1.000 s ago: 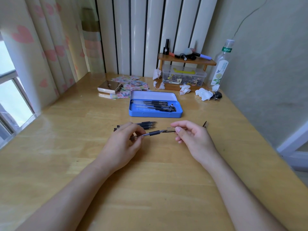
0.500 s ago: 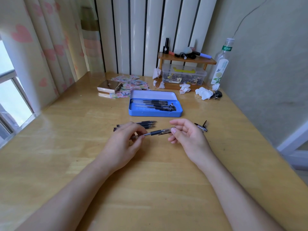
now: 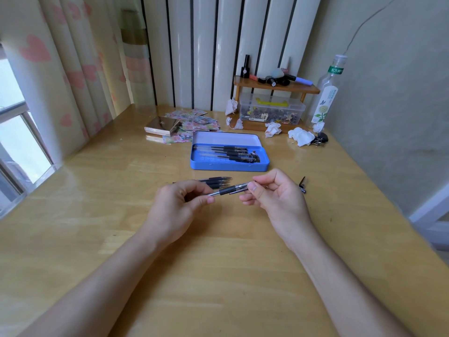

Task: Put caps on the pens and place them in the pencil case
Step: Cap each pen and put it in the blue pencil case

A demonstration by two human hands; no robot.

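Note:
My left hand (image 3: 178,206) grips the barrel of a black gel pen (image 3: 223,191) just above the wooden desk. My right hand (image 3: 277,199) pinches a clear cap (image 3: 243,186) that sits over the pen's tip end. Behind the left hand lie a few uncapped black pens (image 3: 215,182) on the desk. Two loose caps (image 3: 303,184) lie right of my right hand. The blue pencil case (image 3: 229,164) stands open behind the hands, with several capped pens (image 3: 228,153) inside.
A gold box (image 3: 161,127) and patterned cards (image 3: 196,124) lie at the back left. A small wooden shelf (image 3: 275,86) over a clear plastic box (image 3: 271,110), crumpled tissues (image 3: 301,137) and a tall bottle (image 3: 326,98) stand at the back right.
My right hand has drawn closer to the left along the pen, sliding the cap further over the tip. The two loose caps on the right came into view.

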